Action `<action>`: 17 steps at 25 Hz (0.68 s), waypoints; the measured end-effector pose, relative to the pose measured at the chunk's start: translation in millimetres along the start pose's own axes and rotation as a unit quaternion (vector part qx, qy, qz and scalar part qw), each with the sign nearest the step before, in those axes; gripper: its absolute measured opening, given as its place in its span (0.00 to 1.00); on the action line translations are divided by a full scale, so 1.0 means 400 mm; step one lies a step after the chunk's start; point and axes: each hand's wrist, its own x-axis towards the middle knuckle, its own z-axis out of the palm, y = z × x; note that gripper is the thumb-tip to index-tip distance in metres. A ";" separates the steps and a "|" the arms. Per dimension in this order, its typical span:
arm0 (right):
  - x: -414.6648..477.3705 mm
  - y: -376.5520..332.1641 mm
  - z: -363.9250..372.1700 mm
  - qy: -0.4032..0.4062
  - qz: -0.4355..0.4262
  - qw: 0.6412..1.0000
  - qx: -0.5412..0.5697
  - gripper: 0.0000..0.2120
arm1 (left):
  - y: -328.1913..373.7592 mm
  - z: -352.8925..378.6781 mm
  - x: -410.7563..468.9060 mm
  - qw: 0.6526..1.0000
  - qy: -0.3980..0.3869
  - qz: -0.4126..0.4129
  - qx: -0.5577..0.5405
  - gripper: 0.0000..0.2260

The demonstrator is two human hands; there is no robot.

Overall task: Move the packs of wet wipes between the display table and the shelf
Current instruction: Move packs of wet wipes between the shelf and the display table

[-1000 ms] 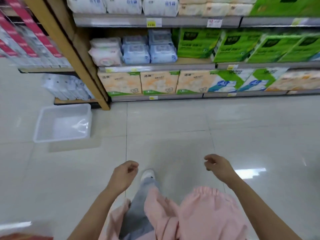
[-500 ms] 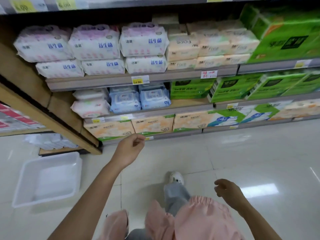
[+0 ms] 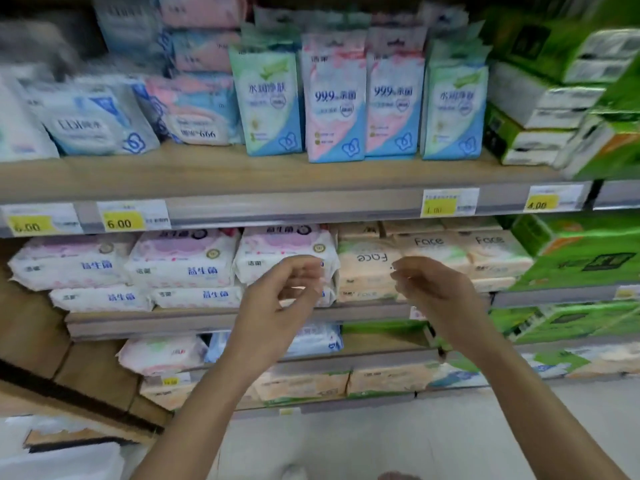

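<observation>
Facing: we see a shelf [image 3: 277, 178] stocked with wet wipes.
Our left hand [image 3: 277, 303]: fingers loosely curled, empty, in front of a white-and-pink wipes pack [image 3: 273, 245] on the middle tier.
Our right hand [image 3: 436, 292]: loosely curled, empty, before the "Face" tissue packs [image 3: 429, 247].
Upper tier: upright wipes packs [image 3: 334, 109] in a row.

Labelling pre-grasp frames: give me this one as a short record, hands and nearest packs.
left hand: fingers loosely curled, empty, in front of white-pink wet wipes pack
right hand: loosely curled, empty, in front of Face tissue packs
contact: none visible
upper shelf: four upright wet wipes packs side by side
price tags: 6.00 left, 4.00 right
</observation>
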 end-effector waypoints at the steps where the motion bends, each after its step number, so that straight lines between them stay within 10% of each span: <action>1: 0.032 -0.048 -0.005 0.012 -0.027 0.999 0.020 0.08 | 0.035 -0.017 0.041 0.999 0.005 0.037 0.003 0.12; 9: 0.304 -0.205 -0.088 0.160 -0.112 0.977 0.082 0.13 | 0.189 -0.041 0.378 0.974 0.107 0.170 0.103 0.21; 17: 0.491 -0.166 -0.082 0.191 -0.062 0.978 -0.053 0.20 | 0.157 0.028 0.469 0.940 0.245 0.107 0.211 0.33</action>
